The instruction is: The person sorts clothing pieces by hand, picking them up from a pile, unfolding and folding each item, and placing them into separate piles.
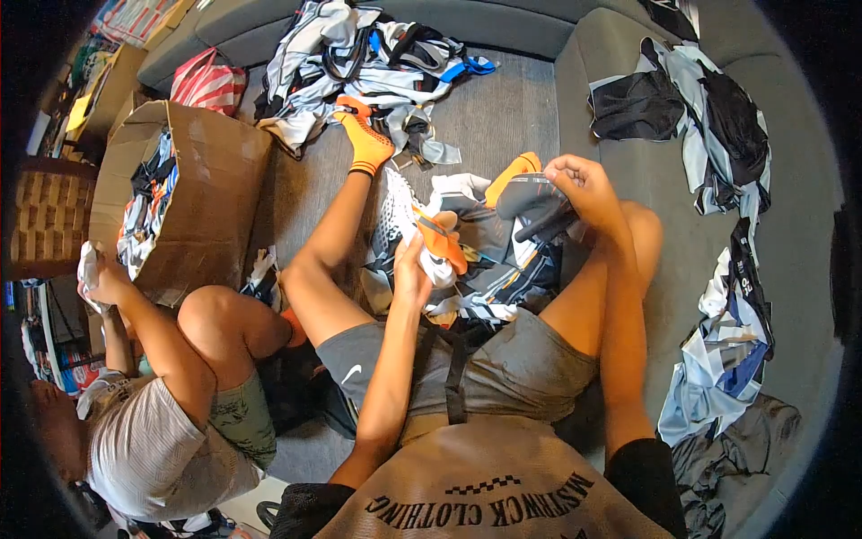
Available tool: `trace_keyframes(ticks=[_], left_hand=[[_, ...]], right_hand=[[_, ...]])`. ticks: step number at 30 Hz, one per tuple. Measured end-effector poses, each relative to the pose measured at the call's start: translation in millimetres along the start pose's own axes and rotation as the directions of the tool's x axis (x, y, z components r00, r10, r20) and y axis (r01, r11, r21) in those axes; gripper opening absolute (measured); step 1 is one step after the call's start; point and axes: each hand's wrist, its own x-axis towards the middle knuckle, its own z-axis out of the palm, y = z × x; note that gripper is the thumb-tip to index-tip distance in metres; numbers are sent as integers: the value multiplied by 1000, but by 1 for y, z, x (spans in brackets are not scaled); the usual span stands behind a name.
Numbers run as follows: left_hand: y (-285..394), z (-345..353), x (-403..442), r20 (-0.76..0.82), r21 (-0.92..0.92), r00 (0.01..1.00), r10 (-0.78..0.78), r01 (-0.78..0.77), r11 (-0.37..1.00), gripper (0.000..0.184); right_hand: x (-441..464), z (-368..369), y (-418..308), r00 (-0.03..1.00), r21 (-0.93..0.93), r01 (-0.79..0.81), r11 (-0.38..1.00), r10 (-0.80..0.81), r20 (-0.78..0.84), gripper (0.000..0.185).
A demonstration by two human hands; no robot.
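Note:
My left hand (413,274) is closed around a bundle of orange, white and grey fabric pieces (440,244) in front of my lap. My right hand (584,184), raised near my right knee, pinches the edge of a dark grey fabric piece (536,199) with a rounded end. Between my legs lies a loose heap of fabric scraps (503,283) in black, grey, white and blue. A white perforated piece (395,202) sits at the heap's left side. Orange socks (366,139) cover my feet.
A large pile of mixed fabric (359,63) lies ahead by the grey sofa. An open cardboard box (215,180) of scraps stands to the left, beside a red-striped bag (208,83). A person (171,422) sits at left holding white fabric. Garment pieces (718,359) drape the right seat.

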Motion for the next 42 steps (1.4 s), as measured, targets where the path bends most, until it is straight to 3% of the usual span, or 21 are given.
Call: trace_keyframes(ticks=[3,8,11,13,16,19,21,24,26,27,28,31,32,33,34,35,36,37,40,41,42], left_hand=[[0,3,0,1,-22,1000,5,-5,1000,38],[3,5,-2,50,-26,999,-21,22,999,38],[3,6,-1,27,-40,1000,-1,2,999,37],[2,3,0,33,-38,999,-37,39,999,37],[6,-3,2,76,-66,997,-26,31,997,36],[20,-3,-3,-7,-15,1000,24,-24,1000,36],[26,-15,-5,-7,-19,999,50,-50,999,36],[21,-42,6,-17,-14,997,71,-71,997,36],[18,-42,1,-23,-31,995,99,-100,995,36],[22,-44,0,-31,-29,992,124,-125,992,36],[29,-47,-1,-40,-18,987,154,-154,988,36],[37,-58,-1,-55,33,988,141,-140,990,36],[32,-55,2,-54,41,990,127,-125,991,36],[23,-54,3,-55,48,992,110,-107,993,36],[17,-48,1,-60,37,993,105,-102,994,36],[18,-37,-1,-44,13,995,85,-84,996,35],[22,-23,-3,-31,-6,997,66,-67,998,34],[28,-8,-4,-21,-23,999,49,-50,999,33],[35,23,-15,27,-45,1000,12,-11,999,32],[34,28,-22,-12,-43,1000,6,-6,999,32],[35,33,-22,81,-24,997,-3,5,1000,33]], right_hand=[[0,-1,-1,1000,29,-22,999,22,-4,11],[1,-2,8,994,-195,27,980,-48,-101,10],[2,3,9,981,-271,130,954,-163,-104,12],[3,6,30,985,-348,113,931,-150,-80,10],[-2,18,28,996,-334,68,940,-43,83,14],[7,25,18,953,-308,41,951,55,297,22],[37,24,6,932,-320,91,943,33,360,27],[133,3,-41,944,-345,329,879,-310,110,35],[201,-35,-101,734,-429,534,729,-652,-193,41],[227,-60,-140,576,-497,581,645,-757,-309,44],[243,-77,-180,479,-582,530,617,-784,-394,61],[237,-78,-247,426,-496,674,547,-837,-343,66],[228,-72,-243,481,-591,639,492,-855,-192,62],[214,-63,-229,540,-674,607,422,-841,-39,58],[190,-44,-207,737,-607,520,601,-675,-38,45],[170,-28,-180,811,-546,516,660,-582,64,36],[154,-17,-148,816,-478,569,669,-529,230,29],[135,-6,-115,923,-520,349,779,-191,334,27],[67,36,-24,843,-406,176,897,76,532,28],[49,49,-11,823,-318,33,948,155,546,26],[30,61,1,798,-231,-120,965,233,556,24]])
